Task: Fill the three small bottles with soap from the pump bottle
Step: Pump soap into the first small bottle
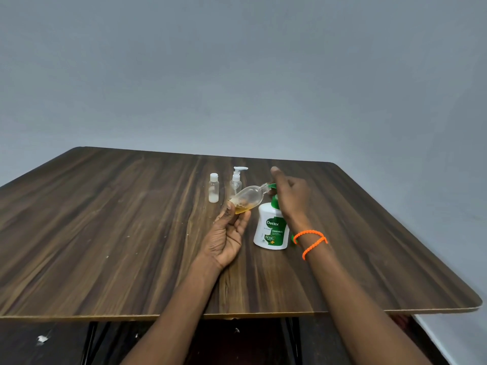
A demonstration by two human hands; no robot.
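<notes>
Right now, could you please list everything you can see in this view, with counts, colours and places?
Table: one, dark wood grain, fills the lower view.
Pump bottle: one, white with green label and pump, standing right of centre.
Tilted small bottle: one, clear, amber soap in its base, mouth at the pump spout.
Capped small bottle: one, clear, white cap, standing behind.
Small pump-top bottle: one, clear, white pump, standing beside it.
Wristband: one, orange, right wrist.
Left hand: grip on the tilted bottle's base.
Right hand: on the pump head.
</notes>
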